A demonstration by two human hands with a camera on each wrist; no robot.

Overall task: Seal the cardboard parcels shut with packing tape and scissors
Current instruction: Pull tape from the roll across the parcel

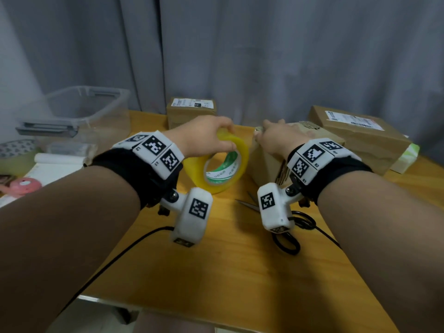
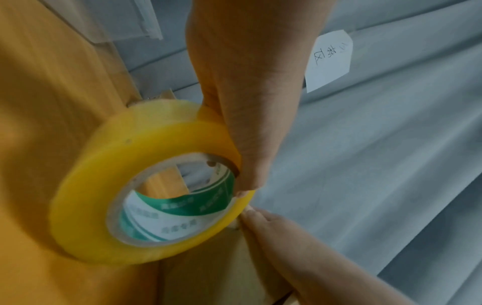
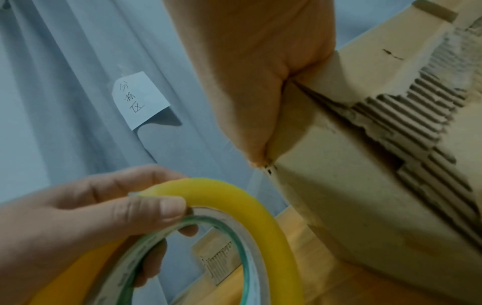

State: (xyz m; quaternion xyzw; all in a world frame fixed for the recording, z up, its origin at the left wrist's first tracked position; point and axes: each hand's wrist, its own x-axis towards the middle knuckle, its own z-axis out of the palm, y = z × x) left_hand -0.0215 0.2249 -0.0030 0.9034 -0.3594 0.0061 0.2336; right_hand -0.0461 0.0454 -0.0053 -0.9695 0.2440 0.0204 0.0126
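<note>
My left hand (image 1: 229, 138) grips a yellow roll of packing tape (image 1: 225, 164) by its top rim, thumb on the outside (image 3: 169, 208) and fingers through the core. The roll (image 2: 146, 185) stands on edge just above the table. Right beside it stands a small cardboard parcel (image 1: 269, 162) with torn corrugated sides (image 3: 417, 123). My right hand (image 1: 266, 135) lies on the parcel's top near corner, the thumb (image 3: 250, 115) pressed flat against its edge. Scissors (image 1: 247, 204) lie on the table, partly hidden under my right wrist.
Two labelled parcels stand behind: one at back centre (image 1: 191, 111), a larger one at right (image 1: 355, 133). A clear plastic bin (image 1: 79, 111), another tape roll (image 1: 14, 150) and papers crowd the left. Grey curtain (image 1: 264, 56) backs the wooden table (image 1: 216, 272); a black cable (image 1: 115, 258) crosses it.
</note>
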